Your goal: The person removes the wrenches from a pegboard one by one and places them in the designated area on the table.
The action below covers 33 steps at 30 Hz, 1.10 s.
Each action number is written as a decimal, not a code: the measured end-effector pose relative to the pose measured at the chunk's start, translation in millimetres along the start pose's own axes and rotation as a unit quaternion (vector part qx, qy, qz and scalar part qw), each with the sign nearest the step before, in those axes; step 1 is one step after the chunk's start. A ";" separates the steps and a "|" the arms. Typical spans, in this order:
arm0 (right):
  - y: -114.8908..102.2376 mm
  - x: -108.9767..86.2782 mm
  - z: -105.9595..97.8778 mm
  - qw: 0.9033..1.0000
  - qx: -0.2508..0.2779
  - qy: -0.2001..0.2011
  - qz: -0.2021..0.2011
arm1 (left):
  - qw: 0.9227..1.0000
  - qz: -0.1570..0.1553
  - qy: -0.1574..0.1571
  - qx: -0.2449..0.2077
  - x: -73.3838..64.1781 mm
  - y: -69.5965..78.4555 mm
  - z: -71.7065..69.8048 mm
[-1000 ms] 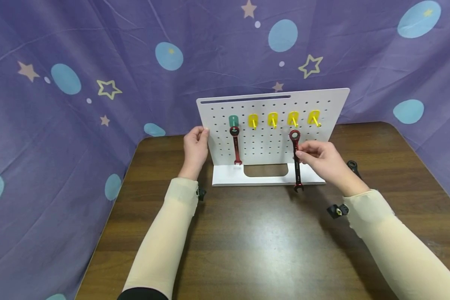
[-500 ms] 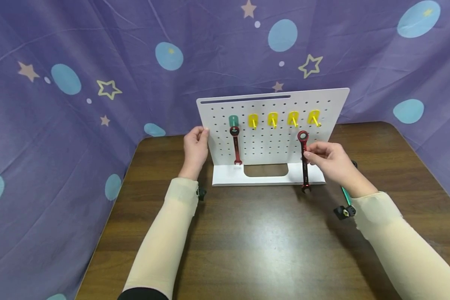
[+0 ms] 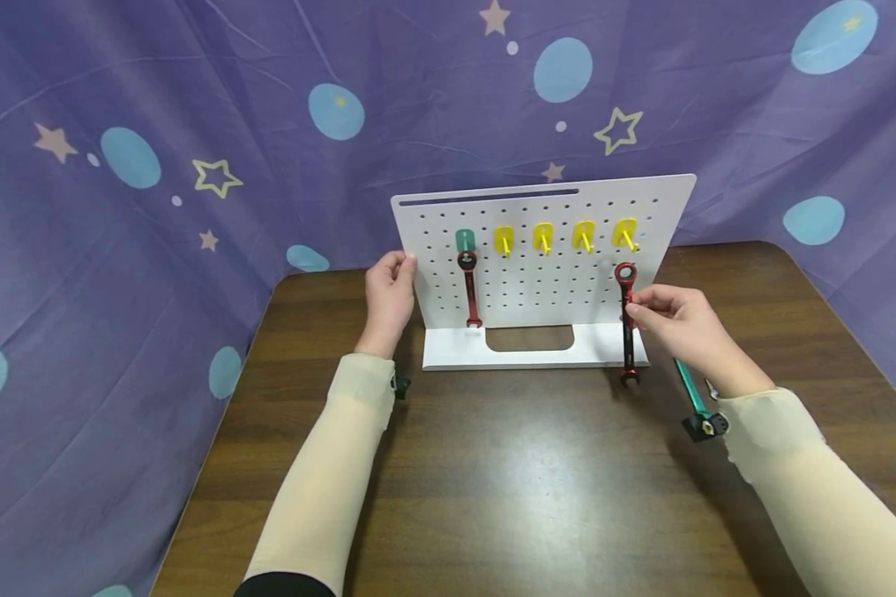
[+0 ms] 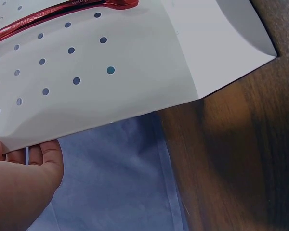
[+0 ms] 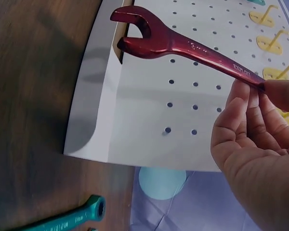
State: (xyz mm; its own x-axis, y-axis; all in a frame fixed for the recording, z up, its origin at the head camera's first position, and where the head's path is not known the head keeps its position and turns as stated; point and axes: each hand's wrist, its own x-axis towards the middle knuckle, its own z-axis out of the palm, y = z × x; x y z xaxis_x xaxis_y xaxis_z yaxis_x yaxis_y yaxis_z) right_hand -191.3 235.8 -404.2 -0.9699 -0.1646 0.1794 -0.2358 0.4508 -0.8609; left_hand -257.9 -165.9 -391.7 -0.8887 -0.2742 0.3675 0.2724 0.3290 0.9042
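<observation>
Your left hand (image 3: pixel 390 294) pinches the white pegboard (image 3: pixel 538 290) by its left edge, and your right hand (image 3: pixel 683 327) grips a red wrench (image 3: pixel 628 336), ring end up, in front of the pegboard's lower right corner. A second red wrench (image 3: pixel 470 298) hangs near the left edge, while a green wrench (image 3: pixel 690 390) (partly hidden) lies past the right edge.

Two red wrenches (image 3: pixel 628 340) (image 3: pixel 471 297), at least one green wrench (image 3: pixel 690 388) partly hidden, one white pegboard (image 3: pixel 541 317), four yellow hooks (image 3: pixel 504 240) (image 3: pixel 542 237) (image 3: pixel 583 235) (image 3: pixel 625 233), one green hook (image 3: pixel 465 240), two bare hands (image 3: pixel 390 297) (image 3: pixel 678 325), two pale sleeves (image 3: pixel 321 477) (image 3: pixel 814 485), one wooden table (image 3: pixel 523 514)
</observation>
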 end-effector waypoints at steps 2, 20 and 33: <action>1.8 -1.3 -3.0 1.000 -0.009 0.006 0.005 | 1.000 -0.001 0.000 -0.001 -0.2 0.2 0.5; 22.0 -10.3 -32.3 0.998 -0.045 0.027 0.030 | 1.000 0.001 -0.004 -0.006 0.0 -1.0 -1.0; 36.8 -21.4 -53.0 0.996 -0.050 0.046 0.051 | 1.000 -0.011 -0.006 -0.001 -0.6 0.3 0.0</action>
State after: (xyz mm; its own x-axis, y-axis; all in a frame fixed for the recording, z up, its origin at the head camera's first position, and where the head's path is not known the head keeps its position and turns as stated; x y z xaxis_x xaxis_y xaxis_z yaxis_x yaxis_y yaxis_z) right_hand -182.5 302.3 -414.5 -0.9897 -0.0347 0.1390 -0.1352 0.5471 -0.8260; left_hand -257.3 -165.6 -391.7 -0.8986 -0.2705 0.3455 0.2542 0.3208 0.9124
